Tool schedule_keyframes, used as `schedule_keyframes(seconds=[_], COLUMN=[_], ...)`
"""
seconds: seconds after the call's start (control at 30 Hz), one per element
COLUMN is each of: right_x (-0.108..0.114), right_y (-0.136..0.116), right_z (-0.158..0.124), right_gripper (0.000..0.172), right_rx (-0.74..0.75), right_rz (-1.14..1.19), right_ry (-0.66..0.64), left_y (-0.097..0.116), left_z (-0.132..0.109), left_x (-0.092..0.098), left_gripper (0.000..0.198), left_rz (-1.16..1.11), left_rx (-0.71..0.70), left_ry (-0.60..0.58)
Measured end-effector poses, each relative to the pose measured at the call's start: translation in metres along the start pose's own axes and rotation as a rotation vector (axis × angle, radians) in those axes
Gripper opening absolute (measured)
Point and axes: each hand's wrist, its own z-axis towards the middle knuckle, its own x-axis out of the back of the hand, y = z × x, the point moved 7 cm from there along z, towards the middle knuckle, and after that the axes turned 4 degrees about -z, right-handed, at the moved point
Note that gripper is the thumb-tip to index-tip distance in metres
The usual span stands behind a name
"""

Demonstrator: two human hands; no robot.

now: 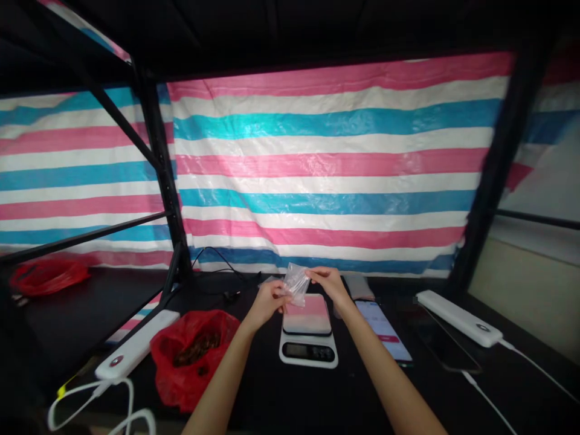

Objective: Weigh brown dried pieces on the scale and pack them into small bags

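Both of my hands hold a small clear plastic bag (296,283) above the back of a digital kitchen scale (309,351). My left hand (268,299) pinches the bag's left side, and my right hand (330,283) pinches its upper right edge. The bag looks thin and crumpled; I cannot make out anything in it. Under it, the scale's square plate reflects the pink and white stripes. To the left of my left forearm stands an open red plastic bag (170,347) with dark brown pieces (198,349) inside.
A lit phone (385,332) lies right of the scale, beside a dark phone (446,341) on a cable. White oblong devices (138,344) with cables flank the work area. Black shelf posts (158,163) and a striped sheet (330,163) enclose it. Another red bag (49,275) lies far left.
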Motion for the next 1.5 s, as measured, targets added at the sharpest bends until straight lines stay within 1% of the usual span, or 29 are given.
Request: schedule_keyframes(seconds=[0.1, 0.17, 0.23, 0.27, 0.33, 0.37, 0.43, 0.5, 0.53, 0.6, 0.67, 0.73, 0.8, 0.83, 0.97, 1.03, 1.1, 1.2, 1.3, 1.5], right_x=[0.017, 0.020, 0.022, 0.024, 0.028, 0.029, 0.022, 0.014, 0.012, 0.014, 0.016, 0.013, 0.010, 0.010, 0.017, 0.015, 0.009, 0.004, 0.007, 0.013], right_y=[0.019, 0.030, 0.038, 0.039, 0.039, 0.038, 0.038, 0.041, 0.043, 0.047, 0.050, 0.050, 0.049, 0.048, 0.043, 0.042, 0.042, 0.041, 0.039, 0.040], right_z=[0.007, 0.008, 0.007, 0.006, 0.003, 0.001, -0.004, -0.009, -0.010, -0.011, -0.012, -0.014, -0.016, -0.017, -0.017, -0.018, -0.020, -0.023, -0.023, -0.020], right_gripper=[0.032, 0.034, 0.033, 0.032, 0.033, 0.036, 0.042, 0.038, 0.034, 0.030, 0.031, 0.032, 0.029, 0.026, 0.022, 0.024, 0.026, 0.023, 0.022, 0.017], right_rx=[0.023, 0.036, 0.033, 0.031, 0.025, 0.013, -0.022, -0.054, -0.063, -0.069, -0.067, -0.059, -0.059, -0.060, -0.039, -0.034, -0.043, -0.057, -0.057, -0.035], right_rz=[-0.007, -0.019, -0.055, -0.072, -0.077, -0.062, -0.023, -0.029, -0.050, -0.102, -0.134, -0.153, -0.198, -0.234, -0.361, -0.374, -0.374, -0.407, -0.437, -0.401], right_ry=[0.036, 0.003, -0.028, -0.018, 0.020, 0.020, -0.066, -0.171, -0.187, -0.141, -0.103, -0.160, -0.226, -0.232, -0.144, -0.151, -0.200, -0.252, -0.227, -0.192], left_y=[-0.016, -0.027, -0.036, -0.038, -0.039, -0.037, -0.033, -0.031, -0.030, -0.030, -0.031, -0.032, -0.033, -0.035, -0.039, -0.039, -0.038, -0.038, -0.039, -0.043], left_z=[0.021, 0.029, 0.033, 0.033, 0.032, 0.031, 0.029, 0.026, 0.026, 0.025, 0.024, 0.023, 0.023, 0.023, 0.024, 0.023, 0.021, 0.020, 0.020, 0.022], left_x=[-0.013, -0.020, -0.027, -0.029, -0.031, -0.030, -0.028, -0.027, -0.027, -0.028, -0.027, -0.025, -0.023, -0.022, -0.017, -0.013, -0.011, -0.010, -0.009, 0.002], left_gripper=[0.031, 0.032, 0.033, 0.033, 0.035, 0.036, 0.038, 0.038, 0.038, 0.038, 0.038, 0.037, 0.038, 0.038, 0.032, 0.030, 0.030, 0.028, 0.027, 0.026], left_rz=[-0.027, -0.035, -0.039, -0.047, -0.083, -0.106, -0.145, -0.163, -0.167, -0.170, -0.176, -0.188, -0.198, -0.199, -0.157, -0.145, -0.163, -0.176, -0.156, -0.131], left_rx=[-0.018, -0.021, -0.012, -0.011, -0.012, -0.014, -0.018, -0.018, -0.016, -0.012, -0.017, -0.036, -0.047, -0.044, -0.032, -0.055, -0.075, -0.069, -0.037, 0.004], left_ry=[0.011, 0.001, -0.036, -0.046, -0.027, -0.001, 0.056, 0.089, 0.098, 0.109, 0.125, 0.155, 0.179, 0.184, 0.196, 0.235, 0.275, 0.292, 0.304, 0.330])
